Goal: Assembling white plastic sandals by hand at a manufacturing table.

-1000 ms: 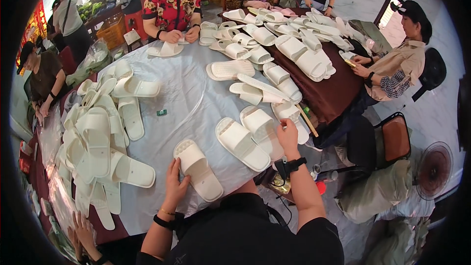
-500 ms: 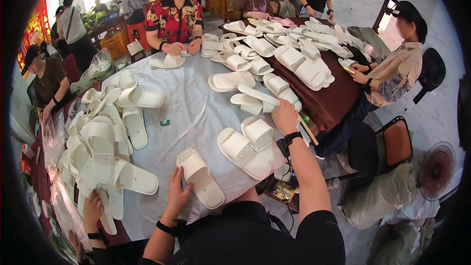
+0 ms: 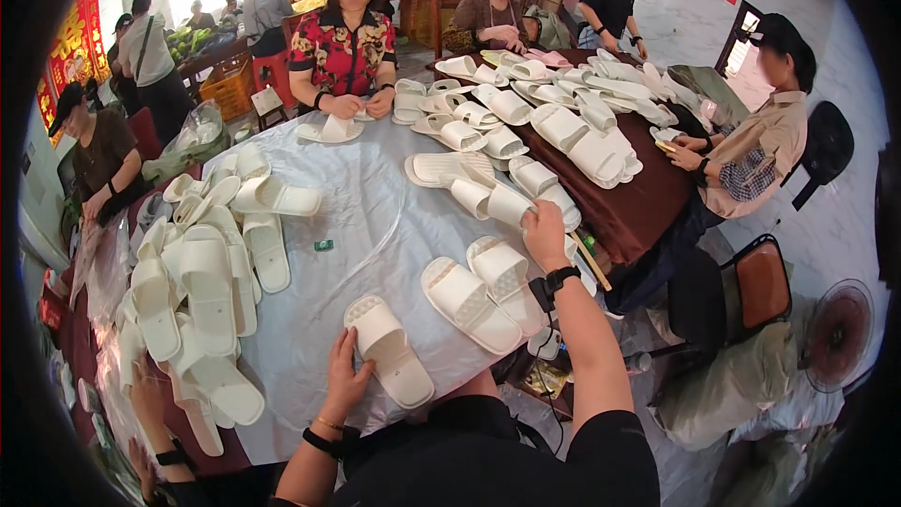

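A white slipper (image 3: 392, 355) with a wide strap lies near the front edge of the sheet-covered table. My left hand (image 3: 345, 377) rests beside it, fingers apart and fingertips touching its left side. My right hand (image 3: 546, 237), farther out, grips the near end of a white slipper (image 3: 507, 204); another slipper (image 3: 471, 195) sits right against it, and I cannot tell whether both are held. Between my hands, two more white slippers, a left one (image 3: 469, 305) and a right one (image 3: 504, 272), lie side by side on the sheet.
A heap of white slippers (image 3: 208, 272) fills the left side, with another person's hand (image 3: 148, 399) at its near end. More slippers (image 3: 587, 145) cover the brown cloth (image 3: 648, 216) on the right. A person (image 3: 343, 56) handles a slipper across the table. A small green packet (image 3: 324, 246) lies mid-sheet.
The slippers at my right hand have turned from edge-on to straps facing up. The other person's hand on the left has drawn back from the heap, where a slipper has shifted. My left hand stays put.
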`<state>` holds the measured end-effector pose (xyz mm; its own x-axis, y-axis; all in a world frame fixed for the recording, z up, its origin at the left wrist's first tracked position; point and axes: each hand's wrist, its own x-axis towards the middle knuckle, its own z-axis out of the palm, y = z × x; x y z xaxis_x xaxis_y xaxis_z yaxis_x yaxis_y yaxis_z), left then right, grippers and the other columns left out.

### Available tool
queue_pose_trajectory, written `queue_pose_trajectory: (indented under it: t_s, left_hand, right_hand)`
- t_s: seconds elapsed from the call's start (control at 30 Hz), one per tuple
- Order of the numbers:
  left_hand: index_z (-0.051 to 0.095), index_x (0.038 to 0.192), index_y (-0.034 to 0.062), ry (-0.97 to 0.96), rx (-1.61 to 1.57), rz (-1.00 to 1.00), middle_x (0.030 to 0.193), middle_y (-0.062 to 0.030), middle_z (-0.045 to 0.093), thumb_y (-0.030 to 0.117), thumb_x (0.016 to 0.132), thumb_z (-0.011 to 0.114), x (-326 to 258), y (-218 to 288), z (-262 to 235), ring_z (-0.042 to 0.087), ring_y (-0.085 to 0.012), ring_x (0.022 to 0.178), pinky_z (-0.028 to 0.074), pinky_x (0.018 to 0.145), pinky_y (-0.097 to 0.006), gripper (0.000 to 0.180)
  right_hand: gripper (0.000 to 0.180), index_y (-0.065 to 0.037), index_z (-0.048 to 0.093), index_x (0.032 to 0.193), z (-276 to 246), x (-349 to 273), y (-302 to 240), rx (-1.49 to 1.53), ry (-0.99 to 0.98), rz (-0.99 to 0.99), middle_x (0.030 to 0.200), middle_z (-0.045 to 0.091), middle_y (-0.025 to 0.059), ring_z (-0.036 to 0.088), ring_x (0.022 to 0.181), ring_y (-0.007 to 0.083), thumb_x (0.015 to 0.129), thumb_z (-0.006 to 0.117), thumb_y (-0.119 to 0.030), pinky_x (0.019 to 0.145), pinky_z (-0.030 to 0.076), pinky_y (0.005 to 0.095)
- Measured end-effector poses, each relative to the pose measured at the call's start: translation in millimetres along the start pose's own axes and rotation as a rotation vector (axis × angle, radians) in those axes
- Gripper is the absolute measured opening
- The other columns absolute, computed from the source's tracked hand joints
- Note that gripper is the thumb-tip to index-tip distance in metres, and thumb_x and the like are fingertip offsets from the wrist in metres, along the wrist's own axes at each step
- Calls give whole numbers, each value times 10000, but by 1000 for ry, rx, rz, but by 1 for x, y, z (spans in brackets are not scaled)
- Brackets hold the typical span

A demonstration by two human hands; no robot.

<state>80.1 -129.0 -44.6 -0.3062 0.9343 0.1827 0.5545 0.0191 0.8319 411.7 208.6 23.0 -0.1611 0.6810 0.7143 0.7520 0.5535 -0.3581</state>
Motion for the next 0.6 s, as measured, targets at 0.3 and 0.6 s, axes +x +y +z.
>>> queue_pose_trajectory:
  t_s: [0.3,0.6]
  left_hand:
    - [389,1399,42,-32,17,34,1420,-227,369,173,763,711,11,5,-6,408,-363,1282,352,1057,-411,725]
    - [419,1367,22,67,-200,-21,1385,-190,413,151,850,663,44,75,-29,478,-295,1215,466,924,-351,586]
  right_hand:
    - [228,46,614,962,-21,-24,47,457,111,636,890,653,142,589,804,180,874,561,-158,752,464,309]
    - [146,-13,602,986,-32,-30,-33,1166,62,738,845,619,40,561,779,111,947,543,-141,717,459,256]
